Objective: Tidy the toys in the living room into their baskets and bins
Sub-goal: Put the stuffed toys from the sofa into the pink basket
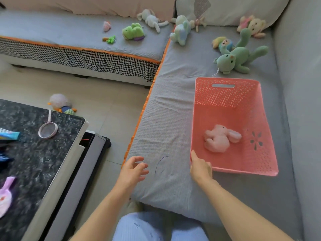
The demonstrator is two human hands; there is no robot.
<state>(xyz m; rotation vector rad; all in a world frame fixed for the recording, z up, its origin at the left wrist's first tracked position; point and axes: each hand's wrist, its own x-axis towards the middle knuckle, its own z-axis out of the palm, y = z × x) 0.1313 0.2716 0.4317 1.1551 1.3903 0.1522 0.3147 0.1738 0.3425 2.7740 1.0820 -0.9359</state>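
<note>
**One pink rabbit in the basket, more toys on the sofa**

One pink plastic basket (232,94) sits on the grey sofa (166,129) seat, near its front edge. Inside lies a single pink plush rabbit (220,138). The right hand (199,166) grasps the basket's near left corner. The left hand (132,169) hovers over the seat's orange-trimmed edge, fingers loosely spread, holding nothing. Beyond the basket's far rim lies a green plush frog (238,58); other soft toys are scattered toward the sofa's back corner.
</note>
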